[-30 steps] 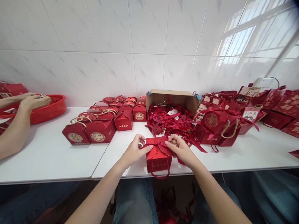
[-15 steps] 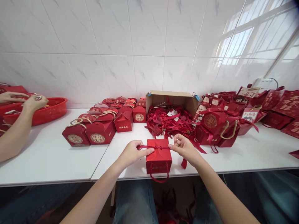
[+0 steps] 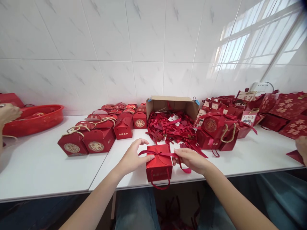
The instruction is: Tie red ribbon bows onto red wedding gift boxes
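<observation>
In front of me a small red gift box (image 3: 157, 163) stands at the table's near edge. A red cord handle (image 3: 161, 187) hangs down its front. Across its top runs a red ribbon (image 3: 166, 154), crossed or knotted near the middle. My left hand (image 3: 134, 158) is open at the box's left side, its thumb touching the top and its fingers spread. One end of the ribbon curls loose between that thumb and forefinger. To the right, my right hand (image 3: 192, 158) pinches the ribbon's other side, with a tail hanging below the fingers.
Behind the box, a cardboard carton (image 3: 174, 101) lies with red ribbons (image 3: 177, 127) spilling out. Several red boxes (image 3: 98, 140) stand left, more gift boxes and bags (image 3: 213, 127) right. A red basin (image 3: 35, 123) is far left. Other people's hands (image 3: 8, 114) show at both sides.
My left hand has let go of the ribbon end and spread its fingers. My right hand still holds the ribbon, now with fingers stretched lower. Another person's hand has appeared at the right edge.
</observation>
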The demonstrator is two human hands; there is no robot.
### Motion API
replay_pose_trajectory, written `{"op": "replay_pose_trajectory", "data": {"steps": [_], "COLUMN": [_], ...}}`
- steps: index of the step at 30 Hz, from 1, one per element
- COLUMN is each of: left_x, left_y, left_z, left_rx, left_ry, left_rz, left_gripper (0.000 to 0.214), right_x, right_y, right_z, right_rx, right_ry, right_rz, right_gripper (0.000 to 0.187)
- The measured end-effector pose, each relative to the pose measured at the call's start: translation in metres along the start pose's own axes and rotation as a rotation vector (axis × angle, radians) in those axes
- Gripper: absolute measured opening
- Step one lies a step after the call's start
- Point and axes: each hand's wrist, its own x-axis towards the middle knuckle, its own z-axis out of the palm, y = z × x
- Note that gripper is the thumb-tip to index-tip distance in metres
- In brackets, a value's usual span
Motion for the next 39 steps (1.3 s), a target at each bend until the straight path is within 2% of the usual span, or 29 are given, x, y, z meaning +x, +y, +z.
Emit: {"op": "replay_pose_trajectory", "data": {"steps": [4, 7, 10, 14, 17, 22, 25, 28, 31, 35, 39], "left_x": [-0.002, -0.002, 0.001, 0.011, 0.018, 0.019, 0.015, 0.011, 0.007, 0.003, 0.001], "left_y": [0.012, 0.02, 0.029, 0.038, 0.04, 0.039, 0.036, 0.026, 0.007, -0.016, -0.021], "left_z": [-0.001, 0.0, 0.003, 0.01, 0.014, 0.016, 0.012, 0.004, -0.002, 0.001, 0.004], "left_rx": [0.025, 0.005, -0.053, -0.097, -0.074, -0.095, -0.121, -0.121, -0.115, -0.188, -0.289], "left_ry": [-0.066, -0.112, -0.118, -0.042, 0.04, 0.116, 0.089, 0.044, 0.049, -0.034, -0.198], "left_rz": [0.154, 0.182, 0.195, 0.21, 0.192, 0.169, 0.188, 0.21, 0.106, -0.127, -0.172], "left_gripper": [0.013, 0.014, 0.019, 0.02, 0.005, 0.005, 0.006, 0.015, 0.024, 0.036, 0.044], "right_x": [-0.004, -0.003, 0.0, 0.005, 0.008, 0.018, 0.025, 0.028, 0.028, 0.026, 0.027], "right_y": [-0.011, -0.019, -0.024, -0.027, -0.026, -0.023, -0.02, -0.015, -0.01, -0.005, -0.004], "right_z": [0.002, 0.008, 0.017, 0.029, 0.036, 0.046, 0.05, 0.052, 0.053, 0.056, 0.06], "right_rx": [0.192, 0.206, 0.141, 0.046, -0.018, -0.222, -0.335, -0.412, -0.465, -0.415, -0.303], "right_ry": [-0.032, -0.018, -0.008, 0.005, 0.083, 0.221, 0.256, 0.373, 0.476, 0.416, 0.378], "right_rz": [-0.084, -0.156, -0.212, -0.208, -0.218, -0.179, -0.213, -0.335, -0.452, -0.424, -0.411], "right_gripper": [0.02, 0.015, 0.019, 0.032, 0.033, 0.038, 0.026, 0.019, 0.014, 0.013, 0.012]}}
